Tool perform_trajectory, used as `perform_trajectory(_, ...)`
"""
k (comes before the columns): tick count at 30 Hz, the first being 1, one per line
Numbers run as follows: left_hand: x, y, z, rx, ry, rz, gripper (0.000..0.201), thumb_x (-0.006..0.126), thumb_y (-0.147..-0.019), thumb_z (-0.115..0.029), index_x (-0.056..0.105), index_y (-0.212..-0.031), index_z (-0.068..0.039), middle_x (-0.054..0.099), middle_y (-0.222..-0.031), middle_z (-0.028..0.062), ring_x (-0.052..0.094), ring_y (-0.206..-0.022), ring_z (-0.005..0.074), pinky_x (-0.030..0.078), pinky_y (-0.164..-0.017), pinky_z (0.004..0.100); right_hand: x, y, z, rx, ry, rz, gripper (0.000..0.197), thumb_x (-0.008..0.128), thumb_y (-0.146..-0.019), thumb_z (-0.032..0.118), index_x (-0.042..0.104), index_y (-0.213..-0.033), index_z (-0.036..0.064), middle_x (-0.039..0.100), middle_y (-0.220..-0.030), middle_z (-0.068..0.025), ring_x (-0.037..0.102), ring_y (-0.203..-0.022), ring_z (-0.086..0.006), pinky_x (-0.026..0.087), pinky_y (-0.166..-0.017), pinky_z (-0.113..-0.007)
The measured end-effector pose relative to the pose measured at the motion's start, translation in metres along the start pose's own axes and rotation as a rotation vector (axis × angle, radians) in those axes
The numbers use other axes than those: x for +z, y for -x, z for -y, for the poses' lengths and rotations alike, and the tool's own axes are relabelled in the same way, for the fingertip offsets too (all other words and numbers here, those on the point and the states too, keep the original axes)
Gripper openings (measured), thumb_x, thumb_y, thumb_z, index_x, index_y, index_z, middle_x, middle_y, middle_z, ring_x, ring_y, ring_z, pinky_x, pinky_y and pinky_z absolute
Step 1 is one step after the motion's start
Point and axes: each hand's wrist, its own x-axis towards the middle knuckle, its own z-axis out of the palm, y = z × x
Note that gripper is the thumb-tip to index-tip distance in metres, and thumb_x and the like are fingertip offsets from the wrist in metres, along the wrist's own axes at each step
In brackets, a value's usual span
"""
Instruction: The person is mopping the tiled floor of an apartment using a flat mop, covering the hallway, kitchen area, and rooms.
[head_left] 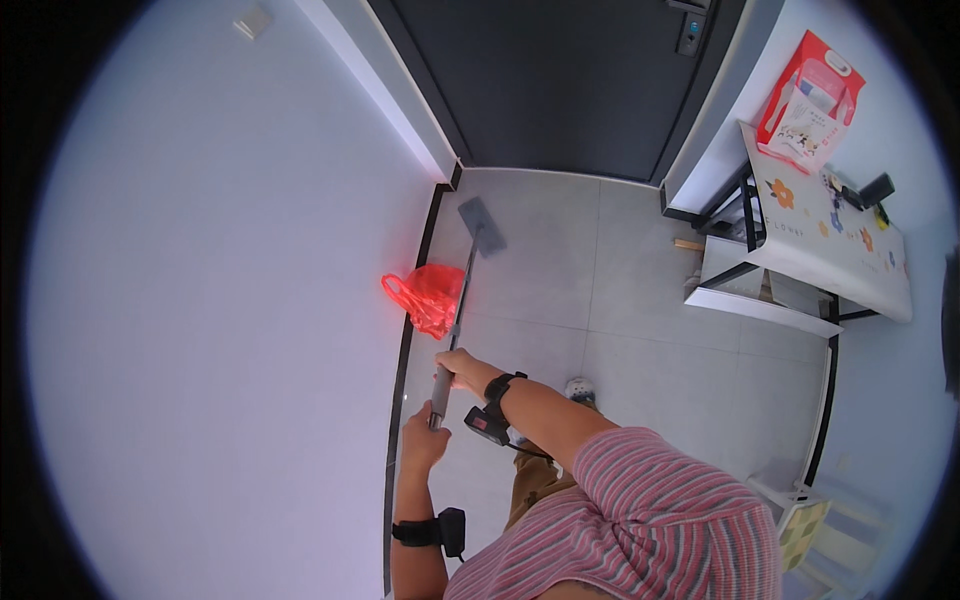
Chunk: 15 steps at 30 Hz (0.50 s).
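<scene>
A flat mop reaches from my hands toward the dark door, its grey rectangular head lying on the tiled floor near the left wall. My left hand is wrapped round the end of the grey handle. Further up the grip, my right hand is closed round the pole. A red plastic bag sits on the floor against the left wall, just left of the pole; whether the two touch I cannot tell.
A dark door closes off the far side. On the right stands a table with a flowered cover, bearing a red and white package and small items. A low shelf is under it. A chair stands at lower right.
</scene>
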Motion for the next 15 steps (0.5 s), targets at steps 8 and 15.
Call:
perform_trajectory(8,-0.012,-0.025,-0.012,0.069,-0.043,0.057,0.061,0.058,-0.052,-0.007,0.043,-0.111,0.003,0.056,-0.091,0.022,0.056,-0.084,0.027,0.042,-0.073,0.0286,-0.005,0.017,0.03,-0.108,-0.202,-0.004,0.022,0.051,-0.065,-0.002,0.041,-0.084,-0.0033,0.044,-0.074,-0.015,0.049,-0.057,-0.0268,0.046,-0.05,-0.042)
perform_trajectory(15,-0.011,-0.029,-0.031,0.186,-0.055,0.227,0.063,0.056,-0.052,-0.007,0.043,-0.113,-0.001,0.057,-0.081,0.0184,0.056,-0.071,0.022,0.042,-0.065,0.0276,-0.05,0.034,0.036,-0.145,-0.268,-0.123,0.02,0.052,-0.069,0.006,0.041,-0.085,-0.0002,0.046,-0.07,-0.0125,0.052,-0.056,-0.0271,0.047,-0.05,-0.043)
